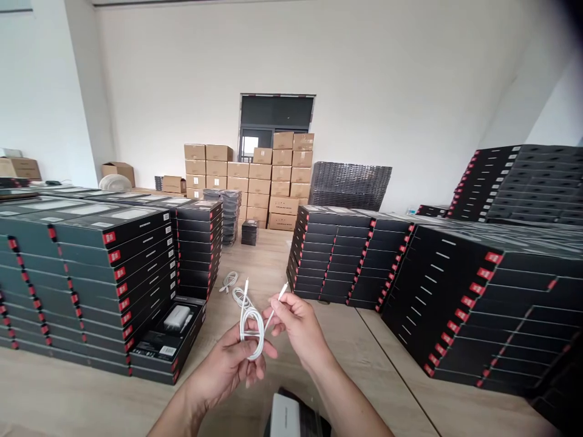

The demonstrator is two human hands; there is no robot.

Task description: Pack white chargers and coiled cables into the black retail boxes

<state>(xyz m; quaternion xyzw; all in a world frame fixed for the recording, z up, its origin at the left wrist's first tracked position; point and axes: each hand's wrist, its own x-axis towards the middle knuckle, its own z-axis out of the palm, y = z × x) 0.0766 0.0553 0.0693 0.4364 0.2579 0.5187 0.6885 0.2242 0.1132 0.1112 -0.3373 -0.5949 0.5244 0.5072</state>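
A coiled white charging cable [253, 332] is pinched between the thumb and fingers of my left hand [232, 358], with one plug end pointing up out of the coil. My right hand [294, 318] grips the cable's other end, its white plug [283, 290] sticking up past thumb and forefinger. Both hands are close together over the wooden table. Beyond them, two more coiled white cables lie on the tabletop, the farther coil [229, 281] and the nearer coil [241, 296]. Below my hands, a white boxy device [285, 416] shows at the bottom edge, over something dark.
Stacked black boxes with red tabs stand at left [146, 267] and right [437, 303]. A white charger [177, 318] sits on a low black box [166, 346] beside the left stack. Farther back are piled cardboard cartons [259, 186] and dark stacked trays [350, 185].
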